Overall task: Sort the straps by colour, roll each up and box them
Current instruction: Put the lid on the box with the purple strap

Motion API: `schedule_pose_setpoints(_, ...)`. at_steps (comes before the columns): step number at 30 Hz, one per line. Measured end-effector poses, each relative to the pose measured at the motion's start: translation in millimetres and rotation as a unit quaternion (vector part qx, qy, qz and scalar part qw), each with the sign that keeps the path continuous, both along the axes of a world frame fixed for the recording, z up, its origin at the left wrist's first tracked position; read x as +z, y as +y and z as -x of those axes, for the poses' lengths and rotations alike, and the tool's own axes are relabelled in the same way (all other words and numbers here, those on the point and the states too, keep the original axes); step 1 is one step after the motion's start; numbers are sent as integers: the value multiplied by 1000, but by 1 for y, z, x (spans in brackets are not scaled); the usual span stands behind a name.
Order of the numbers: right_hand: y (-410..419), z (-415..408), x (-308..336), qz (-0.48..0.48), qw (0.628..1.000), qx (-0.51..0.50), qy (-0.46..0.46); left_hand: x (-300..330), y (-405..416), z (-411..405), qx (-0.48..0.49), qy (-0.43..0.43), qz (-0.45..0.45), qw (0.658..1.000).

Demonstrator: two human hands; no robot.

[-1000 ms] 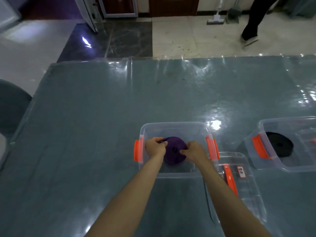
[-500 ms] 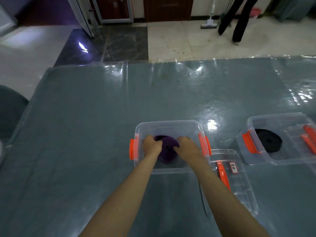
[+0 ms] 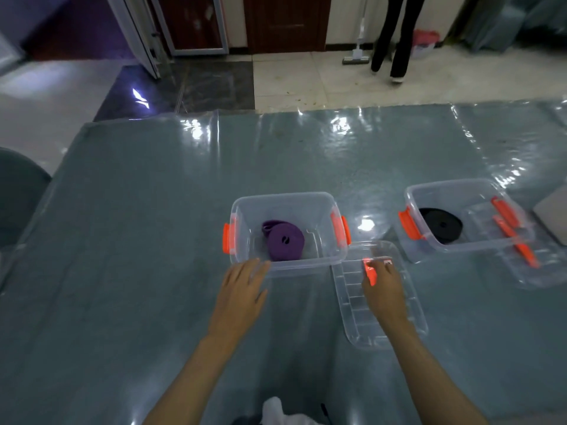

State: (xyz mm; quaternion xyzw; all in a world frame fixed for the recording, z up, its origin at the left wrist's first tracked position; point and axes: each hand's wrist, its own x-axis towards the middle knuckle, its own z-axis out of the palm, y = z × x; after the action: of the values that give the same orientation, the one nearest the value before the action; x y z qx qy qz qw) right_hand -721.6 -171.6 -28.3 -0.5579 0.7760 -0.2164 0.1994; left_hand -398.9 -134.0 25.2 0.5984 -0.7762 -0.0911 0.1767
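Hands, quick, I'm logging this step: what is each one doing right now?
Left hand: open, fingers straight, fingertips at the near rim of the purple strap's box, holding nothing.
Right hand: on the clear lid; grip cannot be told.

Tabletop (image 3: 153, 240): grey-blue, under glossy clear film with light glare. Far floor (image 3: 306, 84): pale tiles, dark marble strip left. Far wall: brown door (image 3: 285, 23)

- Left of the purple-strap box (image 3: 287, 265) we see open table (image 3: 138, 240)
- Its lid (image 3: 346, 289) lies just right of it
- Farther right, the black-strap box (image 3: 429, 250) blocks passage
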Motion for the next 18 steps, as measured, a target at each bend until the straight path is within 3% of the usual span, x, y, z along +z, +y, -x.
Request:
schedule_pose_setpoints(4,21,12,-33,-150,987,-2,63,-10,16,3,37,-43,-54,997)
schedule_pose_setpoints(10,10,18,-37,-161,982,-14,95,-23,17,7,69,-53,-94,992)
schedule_pose_setpoints(18,16,26,-24,-168,984,-57,34,-27,20,-8,22,-43,-111,993)
